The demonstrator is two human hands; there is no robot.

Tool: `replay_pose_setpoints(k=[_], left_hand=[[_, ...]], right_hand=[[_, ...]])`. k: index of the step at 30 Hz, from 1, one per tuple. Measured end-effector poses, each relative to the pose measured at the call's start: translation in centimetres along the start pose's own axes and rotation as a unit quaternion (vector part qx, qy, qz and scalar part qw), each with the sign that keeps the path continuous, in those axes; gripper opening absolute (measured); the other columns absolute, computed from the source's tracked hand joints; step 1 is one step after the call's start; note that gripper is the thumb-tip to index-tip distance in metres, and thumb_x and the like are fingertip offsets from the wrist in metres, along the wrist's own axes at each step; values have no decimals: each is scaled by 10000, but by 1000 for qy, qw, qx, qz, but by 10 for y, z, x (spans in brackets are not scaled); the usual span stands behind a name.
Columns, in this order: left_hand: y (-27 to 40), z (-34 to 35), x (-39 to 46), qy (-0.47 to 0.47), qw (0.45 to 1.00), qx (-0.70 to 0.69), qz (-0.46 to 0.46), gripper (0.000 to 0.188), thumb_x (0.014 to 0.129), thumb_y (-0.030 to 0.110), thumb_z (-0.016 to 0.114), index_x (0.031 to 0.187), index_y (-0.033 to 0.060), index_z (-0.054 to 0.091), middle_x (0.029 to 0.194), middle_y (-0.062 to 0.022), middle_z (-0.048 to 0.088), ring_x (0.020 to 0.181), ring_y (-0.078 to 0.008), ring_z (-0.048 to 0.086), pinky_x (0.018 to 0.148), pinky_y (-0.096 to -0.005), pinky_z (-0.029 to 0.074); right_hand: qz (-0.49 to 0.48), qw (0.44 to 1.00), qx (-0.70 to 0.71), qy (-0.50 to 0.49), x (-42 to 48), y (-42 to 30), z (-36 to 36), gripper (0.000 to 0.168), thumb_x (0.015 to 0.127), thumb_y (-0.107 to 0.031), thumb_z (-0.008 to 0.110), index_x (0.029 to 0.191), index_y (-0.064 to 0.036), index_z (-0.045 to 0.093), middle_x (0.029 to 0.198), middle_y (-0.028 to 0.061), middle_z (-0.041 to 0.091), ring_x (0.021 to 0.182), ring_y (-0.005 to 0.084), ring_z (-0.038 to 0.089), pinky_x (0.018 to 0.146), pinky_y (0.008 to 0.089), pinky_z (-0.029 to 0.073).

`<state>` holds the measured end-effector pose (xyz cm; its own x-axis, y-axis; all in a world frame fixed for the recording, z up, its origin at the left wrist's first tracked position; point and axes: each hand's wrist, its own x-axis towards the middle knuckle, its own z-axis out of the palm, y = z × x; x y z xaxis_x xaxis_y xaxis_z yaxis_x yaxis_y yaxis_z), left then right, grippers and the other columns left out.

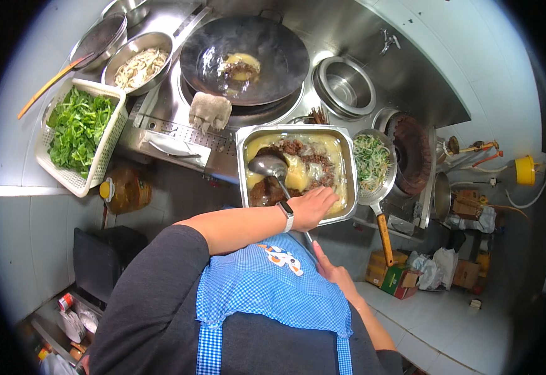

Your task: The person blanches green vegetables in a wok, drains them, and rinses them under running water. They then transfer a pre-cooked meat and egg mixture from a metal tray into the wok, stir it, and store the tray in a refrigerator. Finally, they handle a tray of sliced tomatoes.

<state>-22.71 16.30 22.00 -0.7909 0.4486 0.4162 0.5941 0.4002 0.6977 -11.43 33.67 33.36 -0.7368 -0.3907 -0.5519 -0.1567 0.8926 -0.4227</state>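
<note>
A steel ladle (267, 165) rests its bowl in a rectangular metal pan (296, 127). The pan holds yellow, partly solid fat (296, 174) with dark brown minced bits (317, 164). My right hand (331, 272) grips the lower end of the ladle's handle, close to my blue checked apron. Reaching across my body, my left hand (317, 206) is over the pan's near right part, back upward, above the ladle's handle. Its fingertips point at the fat; whether they hold anything is hidden. Beyond the pan, a large black wok (273, 61) contains yellow fat and brown bits.
Left stand a white plastic basket of leafy greens (80, 129) and a steel bowl of pale strips (142, 68). A folded cloth (209, 110) lies against the wok's edge. To the right are stacked steel pots (348, 86) and a wooden-handled strainer (384, 236) holding sprouts and greens.
</note>
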Motion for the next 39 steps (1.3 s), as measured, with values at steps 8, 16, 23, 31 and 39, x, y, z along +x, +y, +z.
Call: replay_pose_setpoints(k=[8, 16, 23, 31, 39], left_hand=[[-3, -22, 28, 47, 990, -98, -93, 250, 913, 128, 529, 1133, 17, 488, 1039, -180, 540, 968, -352, 547, 870, -406, 447], [-30, -72, 56, -128, 952, -247, -131, 223, 902, 219, 590, 1003, 23, 621, 855, -117, 675, 763, -217, 625, 733, -353, 487], [-53, -111, 58, -197, 883, -392, -167, 232, 915, 202, 575, 1053, 21, 620, 916, -38, 658, 857, -140, 588, 772, -315, 469], [-86, -139, 62, -110, 837, -496, -205, 174, 909, 179, 572, 994, 29, 594, 799, -15, 620, 637, -67, 549, 584, -197, 450], [-99, -150, 30, 423, 849, -202, -244, 160, 903, 46, 555, 1047, 4, 608, 855, -75, 650, 775, -133, 609, 710, -274, 498]], right_hand=[[-22, 972, -232, 30, -20, -58, -87, 612, 824, -56, 581, 1401, -195, 431, 769, 154, 592, 622, 353, 607, 609, 469, 514], [-233, 845, -419, 234, -15, -108, -143, 304, 765, -126, 687, 1067, -124, 646, 723, 34, 507, 585, 196, 567, 472, 324, 446], [-319, 815, -472, 106, 29, -187, -189, 123, 745, -116, 597, 842, -43, 620, 641, 77, 550, 536, 235, 603, 468, 347, 481], [-316, 809, -489, 77, 125, -247, -236, 188, 735, -215, 730, 653, -67, 648, 625, 110, 620, 638, 328, 619, 594, 415, 487], [-191, 905, -369, -90, 225, -279, -282, 147, 732, -146, 749, 726, -11, 691, 614, 99, 638, 514, 157, 618, 522, 299, 460]])
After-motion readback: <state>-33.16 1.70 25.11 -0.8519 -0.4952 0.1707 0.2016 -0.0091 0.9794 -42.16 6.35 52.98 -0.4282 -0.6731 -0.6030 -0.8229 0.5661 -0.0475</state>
